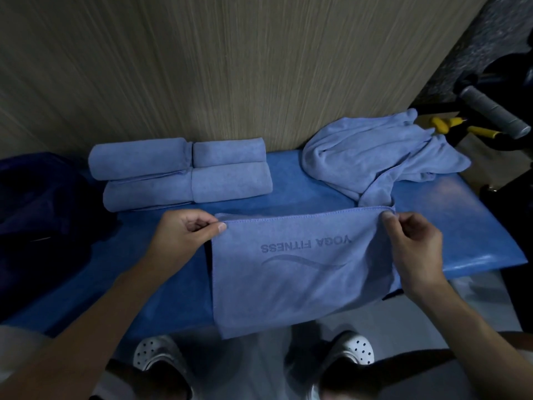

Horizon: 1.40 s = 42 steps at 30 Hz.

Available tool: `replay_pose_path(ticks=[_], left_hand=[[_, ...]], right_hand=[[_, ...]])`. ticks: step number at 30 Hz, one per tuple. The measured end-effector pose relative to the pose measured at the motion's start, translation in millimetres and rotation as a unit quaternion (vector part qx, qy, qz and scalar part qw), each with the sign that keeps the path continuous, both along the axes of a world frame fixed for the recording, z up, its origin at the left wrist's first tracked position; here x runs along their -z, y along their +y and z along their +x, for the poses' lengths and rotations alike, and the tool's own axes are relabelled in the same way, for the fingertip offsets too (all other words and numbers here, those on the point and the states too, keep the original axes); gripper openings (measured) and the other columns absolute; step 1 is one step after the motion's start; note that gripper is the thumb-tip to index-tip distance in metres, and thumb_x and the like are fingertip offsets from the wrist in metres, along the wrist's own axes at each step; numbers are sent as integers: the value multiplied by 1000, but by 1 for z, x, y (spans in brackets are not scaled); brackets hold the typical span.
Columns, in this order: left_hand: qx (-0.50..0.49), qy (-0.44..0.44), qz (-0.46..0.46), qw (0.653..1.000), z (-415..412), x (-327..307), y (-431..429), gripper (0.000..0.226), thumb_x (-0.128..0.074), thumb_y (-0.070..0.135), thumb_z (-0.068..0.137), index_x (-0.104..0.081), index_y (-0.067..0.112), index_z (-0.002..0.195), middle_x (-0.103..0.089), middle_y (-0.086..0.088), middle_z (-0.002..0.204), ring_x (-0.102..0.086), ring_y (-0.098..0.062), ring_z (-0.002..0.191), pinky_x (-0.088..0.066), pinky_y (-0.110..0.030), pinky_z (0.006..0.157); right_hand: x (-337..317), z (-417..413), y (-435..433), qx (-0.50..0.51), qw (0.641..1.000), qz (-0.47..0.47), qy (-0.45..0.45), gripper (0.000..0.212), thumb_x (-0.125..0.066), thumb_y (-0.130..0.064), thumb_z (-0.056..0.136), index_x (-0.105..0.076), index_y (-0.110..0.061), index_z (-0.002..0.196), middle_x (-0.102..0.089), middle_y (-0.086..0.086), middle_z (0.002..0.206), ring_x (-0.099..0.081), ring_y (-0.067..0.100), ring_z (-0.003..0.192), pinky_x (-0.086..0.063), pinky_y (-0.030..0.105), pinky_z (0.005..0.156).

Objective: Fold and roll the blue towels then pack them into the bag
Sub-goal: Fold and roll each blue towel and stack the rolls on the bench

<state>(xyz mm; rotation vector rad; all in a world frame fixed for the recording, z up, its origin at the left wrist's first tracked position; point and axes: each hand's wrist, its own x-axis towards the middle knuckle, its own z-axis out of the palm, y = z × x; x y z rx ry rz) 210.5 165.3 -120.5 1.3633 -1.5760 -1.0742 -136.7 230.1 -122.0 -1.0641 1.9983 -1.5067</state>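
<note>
A blue towel point(300, 272) printed "YOGA FITNESS" lies flat on the blue bench point(450, 226), its near end hanging over the front edge. My left hand point(184, 235) pinches its far left corner. My right hand point(412, 243) pinches its far right corner. Several rolled blue towels point(184, 173) lie stacked at the back left against the wall. At the back right sits a crumpled heap of unfolded blue towels point(380, 157). A dark navy bag point(37, 215) rests at the left end of the bench.
A wood-grain wall point(230, 67) runs right behind the bench. Gym equipment with a grey handle point(493, 111) and yellow grips point(441, 125) stands past the right end. My white clogs point(155, 353) show below the bench's front edge.
</note>
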Motion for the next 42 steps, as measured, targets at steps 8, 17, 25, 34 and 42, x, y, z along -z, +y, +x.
replay_pose_path(ticks=[8,17,25,34,42], left_hand=[[10,-17,-9,1000,2,-11,2,41,-75,6,82,-75,45,69,-74,15,74,-66,5,68,-49,-8,67],[19,34,-54,998,11,-71,26,32,-71,-2,81,-77,28,70,-74,13,80,-68,0,72,-53,-13,64],[-9,35,-172,984,26,-158,57,43,-73,-3,79,-77,38,67,-72,21,75,-64,8,70,-46,-5,69],[-31,8,-248,968,39,-218,93,14,-74,-1,81,-74,11,75,-70,12,65,-60,3,56,-46,-8,59],[-32,11,-239,971,41,-239,97,22,-73,-4,81,-73,16,71,-73,17,75,-62,-6,66,-48,-8,62]], right_hand=[[-12,-1,1,-18,997,-20,-66,21,-72,-10,86,-60,-14,69,-57,-3,63,-49,-4,54,-42,9,56],[-63,0,23,-51,990,-97,-87,18,-69,-5,87,-58,-10,73,-58,-13,53,-47,-2,48,-38,9,49],[-141,10,44,-119,973,-172,-95,11,-65,-6,90,-67,-15,83,-63,-14,66,-51,0,65,-44,12,60],[-185,20,59,-143,967,-197,-70,4,-64,-3,91,-64,-5,87,-64,-5,71,-53,5,68,-44,17,62],[-206,24,63,-140,967,-203,-63,1,-64,-1,90,-64,-1,89,-66,1,79,-60,5,73,-49,14,65]])
